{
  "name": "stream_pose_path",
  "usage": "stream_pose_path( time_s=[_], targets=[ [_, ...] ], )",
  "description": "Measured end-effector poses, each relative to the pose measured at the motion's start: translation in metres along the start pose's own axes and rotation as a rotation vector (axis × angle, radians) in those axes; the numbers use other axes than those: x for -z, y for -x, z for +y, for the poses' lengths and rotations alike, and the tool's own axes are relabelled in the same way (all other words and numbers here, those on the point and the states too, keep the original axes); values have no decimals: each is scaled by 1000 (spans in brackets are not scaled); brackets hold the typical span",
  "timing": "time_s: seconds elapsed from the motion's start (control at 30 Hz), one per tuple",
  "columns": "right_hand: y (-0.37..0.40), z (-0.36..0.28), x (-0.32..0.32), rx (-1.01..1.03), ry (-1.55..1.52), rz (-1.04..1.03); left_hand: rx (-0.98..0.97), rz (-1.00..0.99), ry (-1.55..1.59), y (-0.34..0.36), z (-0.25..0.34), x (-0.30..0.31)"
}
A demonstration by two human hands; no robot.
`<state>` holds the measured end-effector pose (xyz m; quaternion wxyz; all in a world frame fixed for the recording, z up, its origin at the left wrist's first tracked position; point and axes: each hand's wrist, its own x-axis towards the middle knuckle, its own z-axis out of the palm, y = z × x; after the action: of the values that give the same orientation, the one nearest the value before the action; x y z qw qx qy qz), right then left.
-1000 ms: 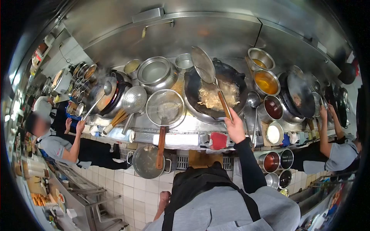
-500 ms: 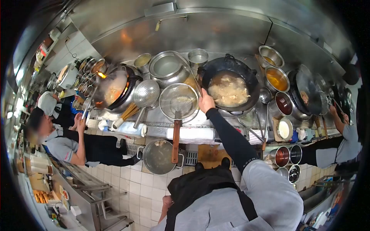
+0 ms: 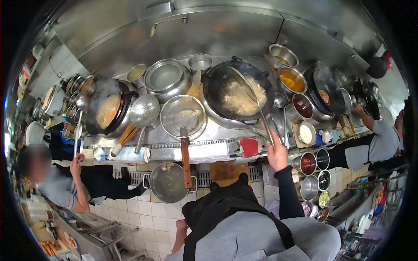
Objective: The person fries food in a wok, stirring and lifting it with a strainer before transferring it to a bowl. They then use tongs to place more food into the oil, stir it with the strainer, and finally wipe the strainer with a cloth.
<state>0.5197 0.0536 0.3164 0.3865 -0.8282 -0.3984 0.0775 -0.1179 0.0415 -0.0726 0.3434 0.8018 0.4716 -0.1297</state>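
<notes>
My right hand (image 3: 277,155) is closed around the handle of a long-handled metal wok tool (image 3: 244,83), near the front edge of the range. Its broad head shows nearly edge-on, over the black wok (image 3: 212,93). Pale pieces of food in cloudy, bubbling liquid (image 3: 233,101) fill the wok's bottom. Low beside my black apron hangs my left hand (image 3: 181,225), away from the range, its fingers mostly hidden. Left of the wok, a wire-mesh strainer (image 3: 183,114) with a wooden handle rests on the range. A ladle (image 3: 281,100) lies to the wok's right.
A perforated skimmer (image 3: 144,111) and a large metal pot (image 3: 152,80) stand left. At right are bowls of amber liquid (image 3: 291,81) and dark red sauce (image 3: 302,106). A two-handled pot (image 3: 167,191) sits low in front. Co-workers stand left (image 3: 61,178) and right (image 3: 379,135).
My right hand has drawn back toward the front edge and right, bringing the tool's head over the wok. The view has shifted right; a red cloth on the edge now shows.
</notes>
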Motion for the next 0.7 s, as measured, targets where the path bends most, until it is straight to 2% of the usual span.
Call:
stream_pose_path(
  time_s=[0.07,0.17,0.2,0.23,0.27,0.3,0.37,0.4,0.5,0.53,0.57,0.6,0.63,0.67,0.7],
  targets=[
    [3,14,16,-108,20,-34,52,-70,-55,-24,7,21],
    [-11,99,-18,-93,-179,52,-45,-197,-374,-56,21,46],
    [-19,102,-18,-151,-232,44,-32,-199,-358,-65,28,53],
    [-27,105,-17,-210,-284,40,31,-187,-248,-71,31,53],
    [-34,108,-19,-242,-308,43,216,-67,266,-76,36,51],
    [-39,113,-16,-198,-253,82,336,135,790,-82,41,49],
    [-50,108,-5,-116,-134,167,678,207,1071,-98,74,67],
    [-57,109,3,-117,-98,176,660,167,1098,-100,81,71],
    [-74,130,14,-128,-48,169,346,88,662,-106,65,43],
    [-79,141,13,-131,-55,157,707,217,1137,-101,100,52],
    [-83,155,10,-136,-61,143,735,183,1123,-92,114,53],
    [-88,199,-13,182,15,331,763,151,1110,-85,126,53],
    [-90,204,-10,-41,-261,181,793,120,1096,-82,134,51],
    [-91,201,-5,-268,-533,22,725,116,1041,-78,140,44],
    [-90,198,1,-370,-669,-56,658,113,985,-72,147,37]
  ],
)
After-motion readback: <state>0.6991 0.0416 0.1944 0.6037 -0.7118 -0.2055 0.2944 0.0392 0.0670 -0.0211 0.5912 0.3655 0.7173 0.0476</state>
